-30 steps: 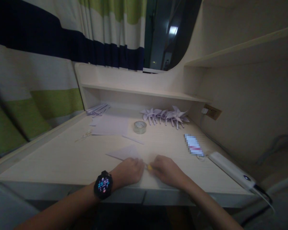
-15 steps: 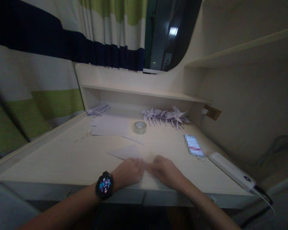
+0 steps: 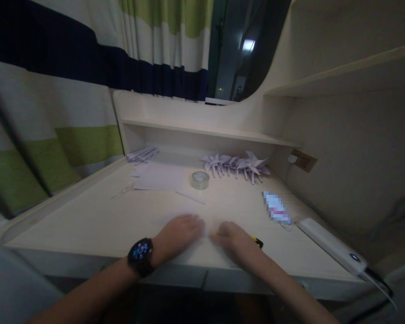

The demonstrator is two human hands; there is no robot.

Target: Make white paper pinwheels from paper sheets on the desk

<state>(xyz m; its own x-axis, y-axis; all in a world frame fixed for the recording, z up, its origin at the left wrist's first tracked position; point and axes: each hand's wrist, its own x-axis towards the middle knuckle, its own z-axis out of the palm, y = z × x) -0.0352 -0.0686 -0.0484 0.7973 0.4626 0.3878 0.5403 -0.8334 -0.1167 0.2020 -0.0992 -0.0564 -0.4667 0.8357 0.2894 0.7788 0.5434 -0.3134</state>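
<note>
My left hand point(image 3: 184, 229), with a black watch on its wrist, is smeared by motion and closed over a folded piece of white paper point(image 3: 167, 216). That paper is blurred too, and part of it lies behind the fingers. Just to the right, my right hand point(image 3: 231, 238) is curled around a slim yellow-and-black tool that looks like a utility knife point(image 3: 258, 243). Its yellow front end shows at the fingertips, and its black end pokes out past the wrist. Both hands are low over the front of the desk, a small gap apart.
Beyond the hands are a rolled paper stick point(image 3: 191, 197), a roll of clear tape point(image 3: 200, 181), paper sheets point(image 3: 160, 175) and paper strips point(image 3: 143, 154). Several paper pinwheels point(image 3: 236, 165) lie at the back. On the right are a phone point(image 3: 276, 208) and a white power strip point(image 3: 330, 245).
My right hand now shows the yellow-and-black tool, unseen before. My left hand has turned flatter and pulled slightly left, and the paper under it has blurred. The view has shifted a little.
</note>
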